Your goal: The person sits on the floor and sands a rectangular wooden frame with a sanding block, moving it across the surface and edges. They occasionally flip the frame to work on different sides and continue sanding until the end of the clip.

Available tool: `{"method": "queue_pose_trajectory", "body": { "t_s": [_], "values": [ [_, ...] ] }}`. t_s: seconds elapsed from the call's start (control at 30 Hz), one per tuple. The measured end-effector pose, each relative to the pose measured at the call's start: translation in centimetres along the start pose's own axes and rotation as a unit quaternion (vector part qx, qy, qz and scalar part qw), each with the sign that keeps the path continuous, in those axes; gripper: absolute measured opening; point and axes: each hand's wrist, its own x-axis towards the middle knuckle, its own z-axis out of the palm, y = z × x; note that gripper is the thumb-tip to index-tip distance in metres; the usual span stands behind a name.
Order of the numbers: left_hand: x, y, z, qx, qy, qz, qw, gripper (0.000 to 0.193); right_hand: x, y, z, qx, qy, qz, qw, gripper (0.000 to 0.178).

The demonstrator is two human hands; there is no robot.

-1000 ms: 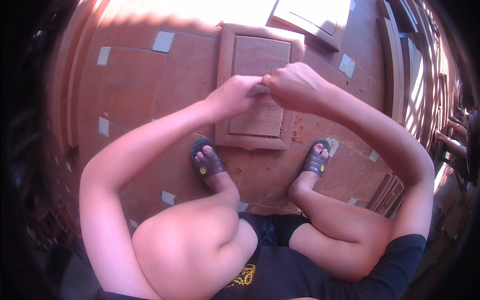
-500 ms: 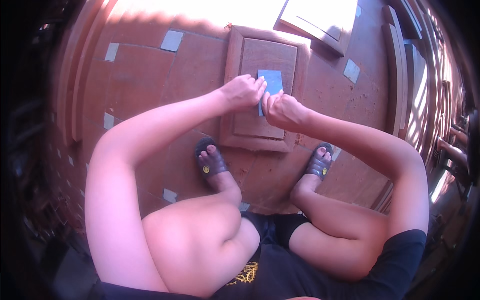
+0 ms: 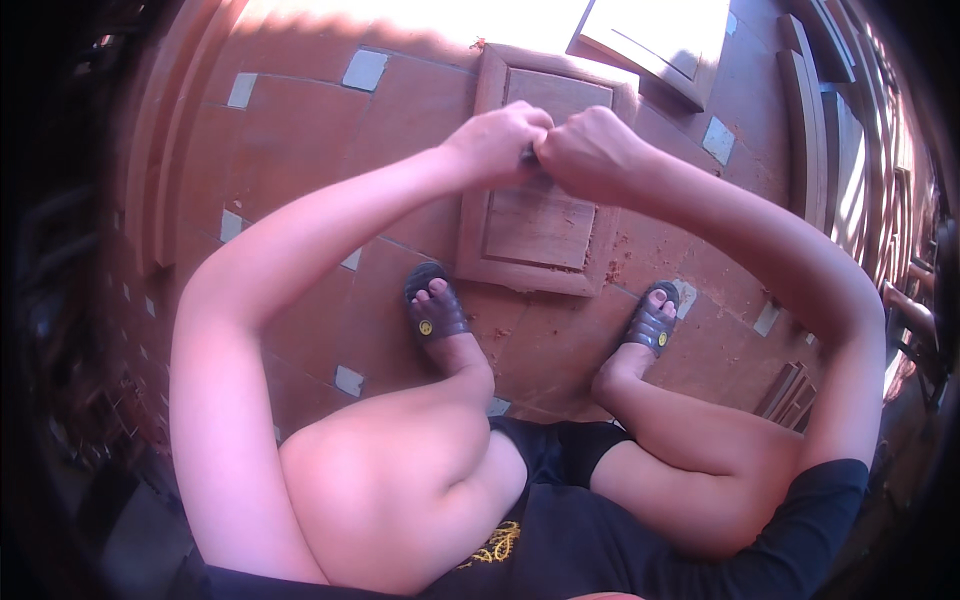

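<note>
Both my hands are closed and close together over the upper middle of a framed wooden panel (image 3: 540,235). My left hand (image 3: 497,142) has its fingers curled in, and my right hand (image 3: 592,150) is fisted against it. Between them is a thin blue-grey rectangular sheet, now almost wholly covered by my fingers. Only a small dark bit of the sheet (image 3: 529,154) shows below my left fingers. Whether it is folded or bent I cannot tell. The panel lies flat on the tiled floor, beyond my sandalled feet.
A second framed panel (image 3: 655,40) lies in bright light at the far right. Wooden boards (image 3: 803,130) stand along the right side, and long timbers (image 3: 172,150) along the left. Reddish shavings (image 3: 618,262) are scattered beside the panel. My feet in dark sandals (image 3: 437,300) flank its near end.
Both hands have lifted and drawn together, the knuckles now turned up. The blue-grey sheet, plainly visible before, is now nearly hidden between them. The view has shifted slightly.
</note>
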Motion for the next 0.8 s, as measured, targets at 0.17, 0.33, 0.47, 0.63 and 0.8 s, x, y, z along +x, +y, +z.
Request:
{"method": "queue_pose_trajectory", "body": {
  "t_s": [0.17, 0.33, 0.47, 0.63, 0.8],
  "values": [
    [4.8, -4.7, -2.4, 0.309, -0.028, 0.131, 0.942, 0.032, 2.2, 4.0, 4.8, -0.128, 0.063, 0.011, 0.99, 0.012],
    [1.3, -2.8, 7.1, 0.312, 0.025, 0.211, 0.926, 0.041, -2.5, -1.5, 11.4, -0.257, 0.064, -0.09, 0.96, 0.042],
    [-4.2, 2.5, 9.3, 0.237, -0.04, 0.286, 0.928, 0.038, -7.4, -7.4, 9.9, -0.123, 0.042, -0.184, 0.974, 0.041],
    [-4.4, 6.3, 4.1, 0.032, -0.236, 0.105, 0.966, 0.026, -7.3, -6.3, 4.3, 0.108, -0.071, -0.159, 0.979, 0.019],
    [1.3, 1.9, 0.1, -0.103, -0.033, 0.038, 0.993, 0.018, -2.4, 1.8, -0.6, 0.061, -0.025, -0.047, 0.997, 0.02]
  ]
}}
